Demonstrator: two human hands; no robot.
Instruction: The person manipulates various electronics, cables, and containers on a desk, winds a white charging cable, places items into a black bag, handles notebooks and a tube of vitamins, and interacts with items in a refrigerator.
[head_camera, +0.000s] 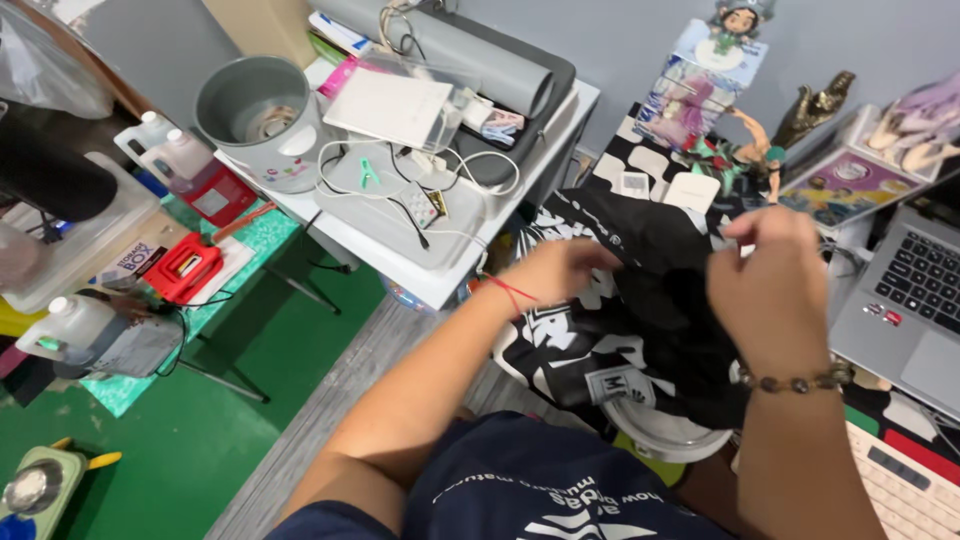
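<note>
Fingertips of left hand (560, 272) buried in black printed cloth (640, 300); grip not made out. Fingers of right hand (775, 285) blurred, curled at cloth's upper edge. White round object (665, 435) at lower centre mostly covered by cloth, kind not told. Laptop (915, 300) cut off by right edge. White keyboard (900, 490) cropped at lower right corner. Clear plastic bag (45, 60) cut off at upper left. Contents of grey bucket (262, 120) too small to be told.

Bright, even indoor light; soft shadows, slight motion blur.
</note>
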